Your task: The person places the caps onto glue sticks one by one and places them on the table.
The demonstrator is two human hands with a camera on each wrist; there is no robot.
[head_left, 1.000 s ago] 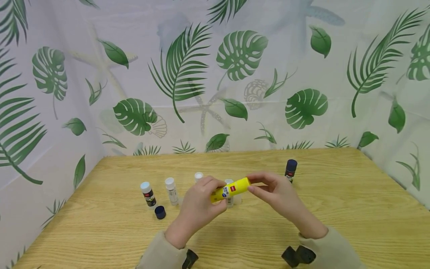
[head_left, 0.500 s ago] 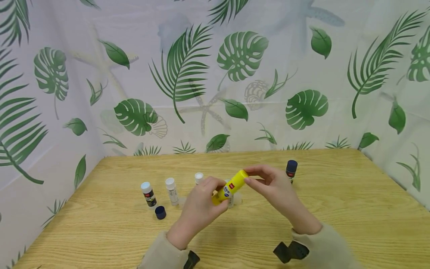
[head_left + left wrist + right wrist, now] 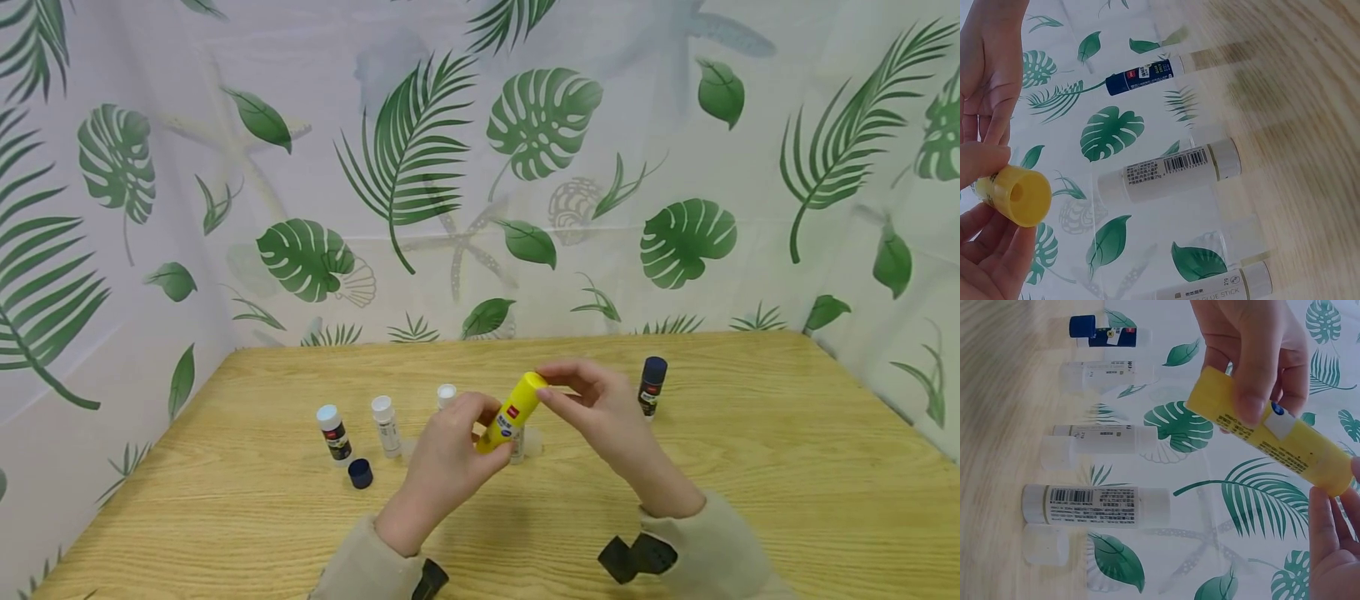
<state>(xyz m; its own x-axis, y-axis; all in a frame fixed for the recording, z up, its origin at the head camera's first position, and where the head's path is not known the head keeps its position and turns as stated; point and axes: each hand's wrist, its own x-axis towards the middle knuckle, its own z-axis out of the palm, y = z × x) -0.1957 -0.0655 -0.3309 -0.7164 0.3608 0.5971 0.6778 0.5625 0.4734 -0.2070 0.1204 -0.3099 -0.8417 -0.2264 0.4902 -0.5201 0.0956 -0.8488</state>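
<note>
A yellow glue stick (image 3: 514, 412) is held tilted above the table, its upper end toward the right. My left hand (image 3: 450, 454) grips its lower part between thumb and fingers. At the upper end, my right hand (image 3: 603, 417) pinches the yellow cap with thumb and fingertips. From the left wrist view, the hollow base of the glue stick (image 3: 1022, 199) with its central knob faces the camera. The right wrist view shows the printed side of the glue stick (image 3: 1285, 450), partly covered by the left thumb.
Behind the hands stand white glue sticks (image 3: 386, 427), one mostly hidden, with translucent caps (image 3: 1046, 545) beside some. A dark-labelled glue stick (image 3: 334, 435) stands at left near a navy cap (image 3: 360, 473). A navy-capped glue stick (image 3: 651, 388) stands at back right.
The yellow glue stick has swung to a steeper tilt, its capped end rising and shifting left. My right hand has moved up and left with it; my left hand stays nearly in place.
</note>
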